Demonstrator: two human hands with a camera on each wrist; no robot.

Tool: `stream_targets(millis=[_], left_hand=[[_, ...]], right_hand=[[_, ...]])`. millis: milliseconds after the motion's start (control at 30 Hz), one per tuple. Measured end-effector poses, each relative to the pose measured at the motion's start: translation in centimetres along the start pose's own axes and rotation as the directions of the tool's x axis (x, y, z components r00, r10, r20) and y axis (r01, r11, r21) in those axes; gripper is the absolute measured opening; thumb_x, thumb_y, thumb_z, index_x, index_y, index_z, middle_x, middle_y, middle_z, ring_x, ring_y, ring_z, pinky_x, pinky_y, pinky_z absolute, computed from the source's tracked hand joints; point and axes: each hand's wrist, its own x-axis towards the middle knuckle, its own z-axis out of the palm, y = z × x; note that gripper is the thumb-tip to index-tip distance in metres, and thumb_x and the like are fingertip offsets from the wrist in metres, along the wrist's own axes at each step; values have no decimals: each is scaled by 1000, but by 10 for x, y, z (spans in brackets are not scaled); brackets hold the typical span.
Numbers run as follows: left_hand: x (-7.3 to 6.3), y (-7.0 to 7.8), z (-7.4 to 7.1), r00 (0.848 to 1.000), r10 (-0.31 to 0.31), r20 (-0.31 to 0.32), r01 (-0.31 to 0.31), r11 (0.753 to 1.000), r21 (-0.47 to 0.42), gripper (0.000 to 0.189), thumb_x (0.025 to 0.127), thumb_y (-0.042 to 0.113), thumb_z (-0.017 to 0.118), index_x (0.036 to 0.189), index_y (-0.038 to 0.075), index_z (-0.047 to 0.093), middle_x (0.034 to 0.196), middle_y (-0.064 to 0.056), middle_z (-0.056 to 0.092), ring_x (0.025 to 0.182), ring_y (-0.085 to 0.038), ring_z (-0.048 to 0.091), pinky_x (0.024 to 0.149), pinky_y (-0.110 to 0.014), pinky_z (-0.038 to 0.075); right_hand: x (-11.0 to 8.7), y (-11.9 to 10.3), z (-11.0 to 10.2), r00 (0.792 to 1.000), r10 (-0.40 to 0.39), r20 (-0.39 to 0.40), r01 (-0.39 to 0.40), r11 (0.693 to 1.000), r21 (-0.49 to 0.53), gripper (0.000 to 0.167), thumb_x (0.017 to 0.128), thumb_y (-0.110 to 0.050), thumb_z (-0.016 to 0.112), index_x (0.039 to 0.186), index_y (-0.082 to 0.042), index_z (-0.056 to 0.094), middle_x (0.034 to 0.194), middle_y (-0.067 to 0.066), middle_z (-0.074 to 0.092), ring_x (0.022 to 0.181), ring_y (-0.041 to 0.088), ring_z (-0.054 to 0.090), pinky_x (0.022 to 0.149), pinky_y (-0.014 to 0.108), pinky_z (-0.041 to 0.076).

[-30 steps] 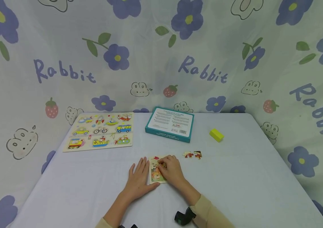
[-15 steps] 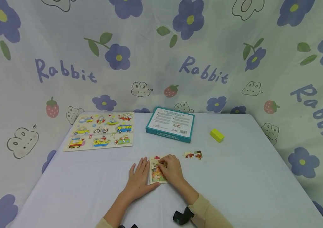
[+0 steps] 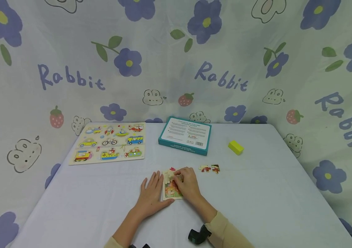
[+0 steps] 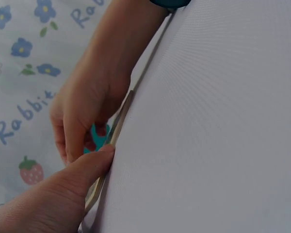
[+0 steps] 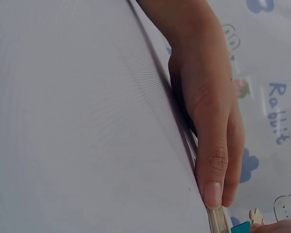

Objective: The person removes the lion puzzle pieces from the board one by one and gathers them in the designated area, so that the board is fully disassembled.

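Observation:
A small jigsaw puzzle board (image 3: 171, 193) with a colourful picture lies flat in front of me. My left hand (image 3: 151, 194) lies along its left side, fingers extended, with the thumb at the near edge; in the left wrist view that thumb (image 4: 94, 165) presses the board's edge (image 4: 119, 121). My right hand (image 3: 189, 186) is over the board's right part with fingers bent, pinching a small puzzle piece (image 5: 256, 216) that is mostly hidden in the head view. A red bit (image 3: 172, 169) shows at the board's top. Two loose puzzle pieces (image 3: 205, 168) lie to the right.
A vehicle peg puzzle (image 3: 110, 142) lies at the back left. A teal box (image 3: 185, 135) is at the back middle, and a yellow block (image 3: 235, 147) sits right of it. The table has a white cloth (image 3: 256, 199); a printed curtain (image 3: 169, 62) hangs behind.
My right fingertips have shifted slightly upward on the board, uncovering more of its pale upper part. The red bit has moved slightly up and right. My left hand has stayed in place.

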Motion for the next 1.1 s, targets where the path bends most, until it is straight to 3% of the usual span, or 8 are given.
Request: stream_targets(millis=[233, 367, 500, 867, 1100], left_hand=[[-1, -1, 0, 1000, 19, -21, -20, 1000, -7, 91, 76, 66, 55, 142, 7, 33, 148, -20, 20, 137, -33, 13, 103, -57, 7], [0, -2, 0, 999, 27, -30, -27, 1000, 3, 88, 76, 67, 55, 140, 8, 38, 148, -21, 21, 136, -34, 14, 103, -57, 7], [-1, -1, -1, 999, 22, -24, -22, 1000, -1, 86, 76, 67, 54, 138, 9, 41, 148, -21, 21, 136, -35, 14, 103, -57, 7], [0, -1, 0, 999, 7, -32, -8, 999, -52, 81, 74, 64, 59, 131, 8, 44, 147, -18, 24, 137, -29, 17, 104, -55, 6], [0, -2, -2, 1000, -3, -27, 1, 997, -81, 80, 73, 63, 61, 128, 7, 45, 147, -18, 25, 136, -29, 18, 104, -55, 6]], right_hand=[[1, -1, -5, 999, 5, 36, -4, 1000, -20, 7, 81, -19, 70, 82, -12, 67, 88, -1, 57, 82, 13, 47, 72, 29, 43], [2, 2, -10, 999, -44, 12, 44, 999, -27, 7, 79, -17, 72, 80, -13, 66, 90, 1, 57, 84, 15, 48, 73, 31, 44], [3, 7, -14, 995, -99, -17, 98, 994, -52, 9, 78, -17, 73, 79, -13, 65, 90, 2, 57, 82, 17, 47, 72, 32, 44], [10, 27, -30, 981, -194, -2, 192, 975, -116, 11, 80, -16, 72, 81, -10, 62, 95, 4, 56, 90, 19, 49, 78, 36, 43], [15, 40, -41, 980, -194, 54, 199, 970, -140, 8, 82, -13, 69, 84, -9, 63, 98, 5, 57, 93, 21, 49, 81, 37, 41]])
